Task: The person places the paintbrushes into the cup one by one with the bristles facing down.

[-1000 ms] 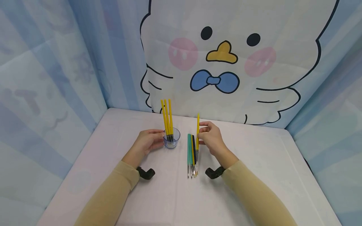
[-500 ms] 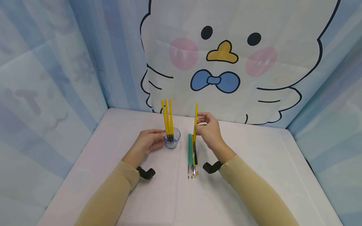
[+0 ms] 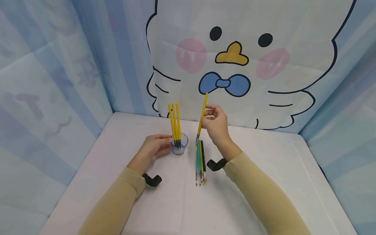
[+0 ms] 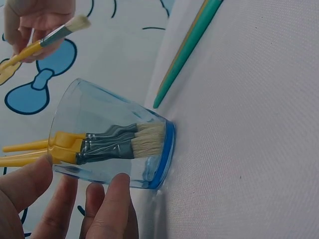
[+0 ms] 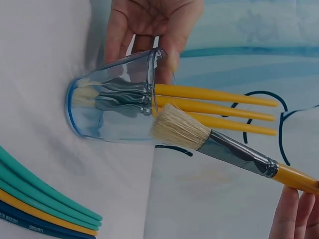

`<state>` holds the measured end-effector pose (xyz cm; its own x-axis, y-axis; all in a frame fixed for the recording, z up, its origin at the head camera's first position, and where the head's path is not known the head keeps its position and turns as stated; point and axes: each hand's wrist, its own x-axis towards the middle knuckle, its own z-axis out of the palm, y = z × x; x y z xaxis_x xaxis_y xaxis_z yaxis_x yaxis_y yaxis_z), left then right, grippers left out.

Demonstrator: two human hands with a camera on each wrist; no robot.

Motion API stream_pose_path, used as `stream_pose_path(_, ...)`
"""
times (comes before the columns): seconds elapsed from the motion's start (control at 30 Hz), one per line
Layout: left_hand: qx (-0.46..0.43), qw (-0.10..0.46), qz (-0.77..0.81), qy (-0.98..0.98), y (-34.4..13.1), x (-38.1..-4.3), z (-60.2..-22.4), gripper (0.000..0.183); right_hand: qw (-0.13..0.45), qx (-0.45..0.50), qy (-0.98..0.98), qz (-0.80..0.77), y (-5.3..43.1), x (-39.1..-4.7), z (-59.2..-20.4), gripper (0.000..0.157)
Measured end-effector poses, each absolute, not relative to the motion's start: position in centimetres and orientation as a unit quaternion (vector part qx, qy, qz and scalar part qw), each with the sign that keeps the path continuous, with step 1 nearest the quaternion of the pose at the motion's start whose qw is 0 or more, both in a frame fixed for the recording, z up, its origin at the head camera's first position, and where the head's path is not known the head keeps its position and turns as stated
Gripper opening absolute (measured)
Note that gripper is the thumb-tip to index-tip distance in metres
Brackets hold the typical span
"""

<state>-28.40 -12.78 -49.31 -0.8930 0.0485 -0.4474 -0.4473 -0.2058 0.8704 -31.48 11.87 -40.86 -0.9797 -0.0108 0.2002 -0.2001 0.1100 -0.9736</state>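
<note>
A clear bluish plastic cup [image 3: 182,148] stands upright on the table, holding three yellow-handled paintbrushes [image 3: 175,125] with their bristles down. My left hand [image 3: 152,147] grips the cup's left side, its thumb near the rim and its fingers along the wall. Between thumb and fingers, my right hand [image 3: 216,125] pinches another yellow-handled paintbrush [image 5: 239,152] by the handle. That brush is raised above the table, slightly tilted, its pale flat bristles pointing down, right of the cup. Below it lies a row of thinner paintbrushes [image 3: 201,161] with green, yellow and dark blue handles.
The table [image 3: 164,209] has a pale cloth cover. Behind it hangs a curtain [image 3: 235,16] with a cartoon character, and blue-patterned curtains stand at both sides.
My right hand has lifted the yellow-handled paintbrush from beside the row, moving it up and slightly left, so its bristles now clear the table. My left hand stays at the cup.
</note>
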Motion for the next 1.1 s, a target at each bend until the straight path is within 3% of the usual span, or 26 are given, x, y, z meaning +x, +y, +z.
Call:
stream_pose_path(0.57, -0.159, 0.164, 0.762, 0.607, -12.8, -28.3, -49.4, 0.036, 0.117, 0.09, -0.702, 0.697, 9.9, -32.7, -40.2, 0.048)
stream_pose_path(1.1, -0.164, 0.161, 0.757, 0.611, -12.7, -28.3, -49.3, 0.038, 0.095, 0.155, -0.732, 0.657, 8.3, -32.6, -41.7, 0.045)
